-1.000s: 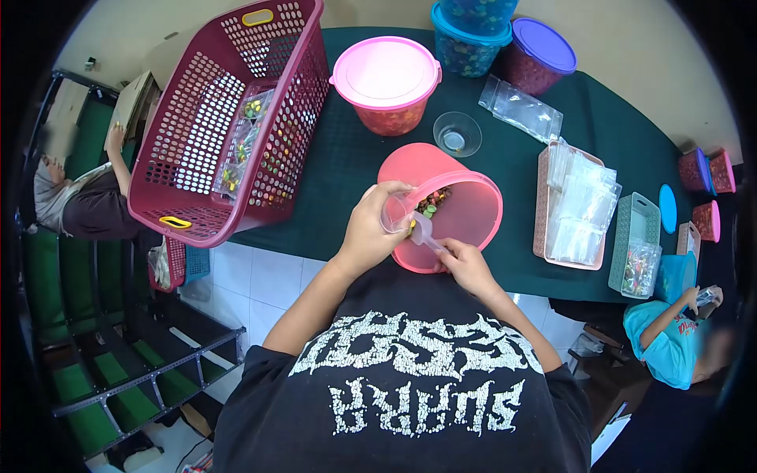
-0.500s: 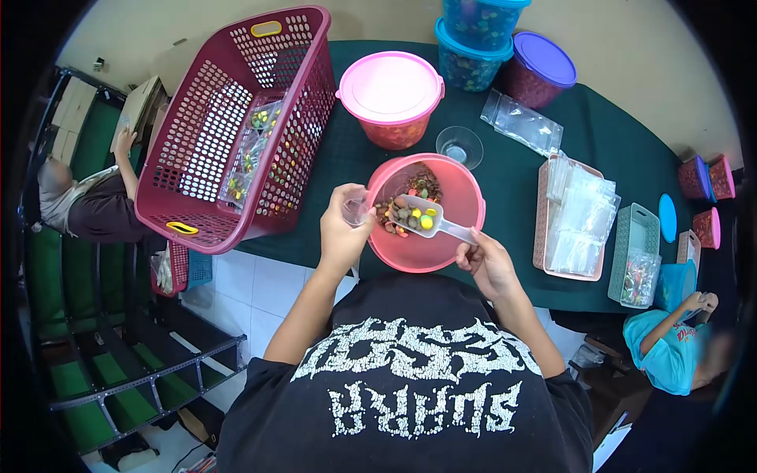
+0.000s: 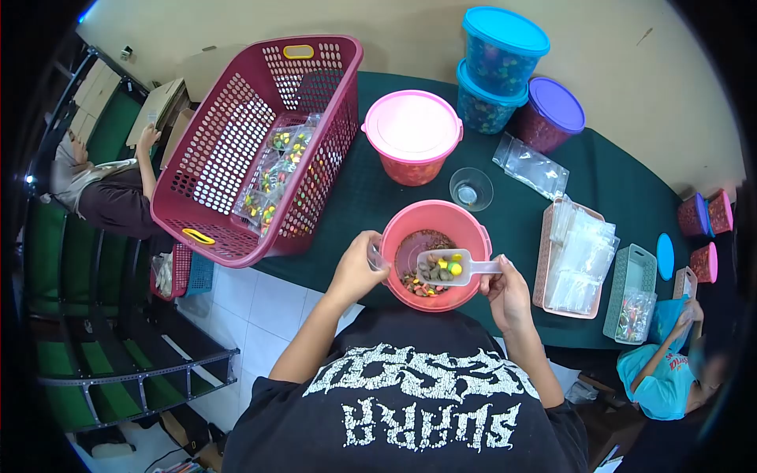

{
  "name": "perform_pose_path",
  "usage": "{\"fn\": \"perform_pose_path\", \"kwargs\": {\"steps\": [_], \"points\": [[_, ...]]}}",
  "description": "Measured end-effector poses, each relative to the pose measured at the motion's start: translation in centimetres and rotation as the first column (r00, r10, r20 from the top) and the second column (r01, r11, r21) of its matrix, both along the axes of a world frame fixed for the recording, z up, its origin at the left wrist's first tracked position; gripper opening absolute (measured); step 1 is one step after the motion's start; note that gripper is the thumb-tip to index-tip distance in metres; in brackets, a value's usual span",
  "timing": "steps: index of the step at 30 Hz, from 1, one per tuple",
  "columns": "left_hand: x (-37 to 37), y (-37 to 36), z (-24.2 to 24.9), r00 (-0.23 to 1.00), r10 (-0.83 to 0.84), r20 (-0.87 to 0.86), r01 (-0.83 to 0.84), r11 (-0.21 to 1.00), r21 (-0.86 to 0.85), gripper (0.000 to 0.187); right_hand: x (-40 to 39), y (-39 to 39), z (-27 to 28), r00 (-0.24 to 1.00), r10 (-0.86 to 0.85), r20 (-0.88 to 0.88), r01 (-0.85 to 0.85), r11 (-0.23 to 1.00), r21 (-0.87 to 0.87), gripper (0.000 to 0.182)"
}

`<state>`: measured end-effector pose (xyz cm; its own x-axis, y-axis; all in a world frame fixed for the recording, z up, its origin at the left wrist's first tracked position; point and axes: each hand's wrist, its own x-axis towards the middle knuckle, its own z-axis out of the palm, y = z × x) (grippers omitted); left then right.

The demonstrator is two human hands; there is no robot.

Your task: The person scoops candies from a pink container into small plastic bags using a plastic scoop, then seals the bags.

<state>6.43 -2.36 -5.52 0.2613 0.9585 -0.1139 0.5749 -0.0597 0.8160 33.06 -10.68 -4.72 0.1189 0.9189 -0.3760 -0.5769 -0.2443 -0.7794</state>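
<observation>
A pink bucket (image 3: 473,229) with small brown and coloured candies at its bottom stands on the table in front of me. Over its opening, my right hand (image 3: 507,292) grips the handle of a clear plastic scoop (image 3: 468,270). Brown, yellow and green candies (image 3: 441,268) lie in the scoop. At the bucket's left rim, my left hand (image 3: 359,266) is closed around a small clear cup (image 3: 377,257), partly hidden by the fingers. Behind the bucket rests a clear bowl (image 3: 471,189).
A maroon basket (image 3: 256,158) holds filled packets at left. Lidded tubs (image 3: 413,130) stand at the back. To the right, a pink tray (image 3: 544,268) holds clear bags beside a green basket (image 3: 631,272). One person (image 3: 110,185) is at far left, another (image 3: 662,374) at far right.
The scoop has swung from slanting over the candies to lying nearly level across the bucket's near half. My left hand with the cup stays by the left rim. The whole view has shifted.
</observation>
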Motion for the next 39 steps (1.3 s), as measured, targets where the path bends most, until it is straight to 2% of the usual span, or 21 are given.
{"fn": "perform_pose_path", "kwargs": {"steps": [1, 3, 5, 7, 14, 16, 19, 21, 23, 26, 28, 29, 30, 31, 32, 33, 34, 35, 37, 38, 39], "points": [[0.2, -0.4, 0.2, 1.000, 0.001, 0.005, -0.001, 1.000, 0.007, 0.054, 0.0, 0.2, 0.3, 1.000, -0.003, 0.031, 0.003, 1.000, 0.009, 0.028], [0.6, -1.2, 0.3, 0.980, 0.051, -0.192, 0.015, 0.945, 0.327, 0.060, -0.1, 0.3, 1.0, 0.999, -0.012, 0.036, 0.012, 1.000, 0.023, 0.027], [1.0, -1.8, 1.2, 0.984, 0.044, -0.175, 0.027, 0.923, 0.385, 0.066, -0.3, 0.6, 1.4, 0.999, -0.019, 0.034, 0.018, 0.999, 0.033, 0.026], [1.3, -2.4, 2.0, 0.984, -0.092, -0.152, 0.151, 0.888, 0.434, 0.067, -0.4, 0.8, 1.7, 1.000, -0.019, 0.012, 0.018, 0.998, 0.061, 0.025], [2.4, -3.1, 3.5, 0.963, -0.234, -0.132, 0.268, 0.870, 0.413, 0.068, -1.1, 0.8, 3.0, 0.994, 0.043, 0.102, -0.049, 0.997, 0.053, 0.023], [2.5, -3.1, 3.8, 0.958, -0.247, -0.146, 0.286, 0.866, 0.410, 0.067, -1.2, 0.6, 2.3, 0.967, 0.027, 0.254, -0.055, 0.993, 0.104, 0.021], [2.8, -3.1, 4.1, 0.941, -0.280, -0.191, 0.335, 0.860, 0.384, 0.073, -1.4, 0.5, 2.5, 0.937, -0.037, 0.347, -0.030, 0.982, 0.186, 0.020], [3.0, -3.2, 4.1, 0.944, -0.298, -0.140, 0.329, 0.861, 0.387, 0.075, -1.5, 0.4, 2.7, 0.939, -0.049, 0.341, -0.013, 0.984, 0.179, 0.019], [3.2, -3.2, 4.5, 0.939, -0.301, -0.166, 0.343, 0.852, 0.396, 0.075, -1.6, 0.3, 3.0, 0.939, -0.066, 0.337, 0.006, 0.985, 0.174, 0.019], [3.4, -3.2, 4.5, 0.937, -0.296, -0.184, 0.347, 0.850, 0.397, 0.076, -1.6, 0.1, 3.4, 0.903, -0.094, 0.420, 0.002, 0.977, 0.215, 0.016], [3.5, -3.2, 4.5, 0.937, -0.299, -0.179, 0.347, 0.856, 0.384, 0.077, -1.6, -0.2, 3.8, 0.794, -0.096, 0.601, -0.043, 0.976, 0.214, 0.013], [3.5, -3.2, 4.6, 0.935, -0.324, -0.148, 0.355, 0.869, 0.345, 0.074, -1.7, -0.4, 4.7, 0.794, -0.094, 0.601, -0.044, 0.977, 0.210, 0.013], [3.6, -3.3, 4.8, 0.931, -0.346, -0.115, 0.365, 0.880, 0.305, 0.071, -1.9, -0.5, 6.7, 0.570, -0.119, 0.813, -0.210, 0.935, 0.284, 0.012], [3.6, -3.2, 5.0, 0.930, -0.348, -0.115, 0.367, 0.881, 0.300, 0.071, -2.1, -0.5, 8.3, 0.296, -0.187, 0.937, -0.385, 0.874, 0.296, 0.012], [3.6, -2.8, 5.4, 0.909, -0.413, 0.060, 0.402, 0.905, 0.137, 0.067, -2.1, -0.4, 9.1, 0.331, -0.244, 0.911, -0.449, 0.809, 0.380, 0.013], [3.6, -2.4, 5.8, 0.867, -0.435, 0.243, 0.453, 0.891, -0.021, 0.063, -1.9, -0.2, 10.1, 0.330, -0.243, 0.912, -0.448, 0.811, 0.377, 0.013], [3.4, -1.8, 6.3, 0.813, -0.479, 0.330, 0.526, 0.848, -0.063, 0.054, -1.6, 0.0, 11.2, 0.323, -0.206, 0.924, -0.525, 0.773, 0.356, 0.014], [3.3, -1.1, 6.8, 0.814, -0.477, 0.332, 0.524, 0.850, -0.062, 0.054, -1.3, 0.3, 12.0, 0.313, -0.170, 0.934, -0.599, 0.728, 0.333, 0.015], [2.9, 0.1, 7.7, 0.592, -0.642, 0.487, 0.753, 0.656, -0.050, 0.054, -1.2, 1.0, 12.7, 0.326, -0.163, 0.931, -0.648, 0.679, 0.345, 0.020], [3.0, 0.4, 7.8, 0.525, -0.686, 0.503, 0.805, 0.593, -0.030, 0.055, -1.4, 1.2, 12.9, 0.312, -0.162, 0.936, -0.710, 0.615, 0.343, 0.021], [3.0, 0.6, 7.9, 0.529, -0.684, 0.503, 0.801, 0.598, -0.029, 0.055, -1.5, 1.3, 13.0, 0.297, -0.162, 0.941, -0.766, 0.548, 0.336, 0.022]]}}
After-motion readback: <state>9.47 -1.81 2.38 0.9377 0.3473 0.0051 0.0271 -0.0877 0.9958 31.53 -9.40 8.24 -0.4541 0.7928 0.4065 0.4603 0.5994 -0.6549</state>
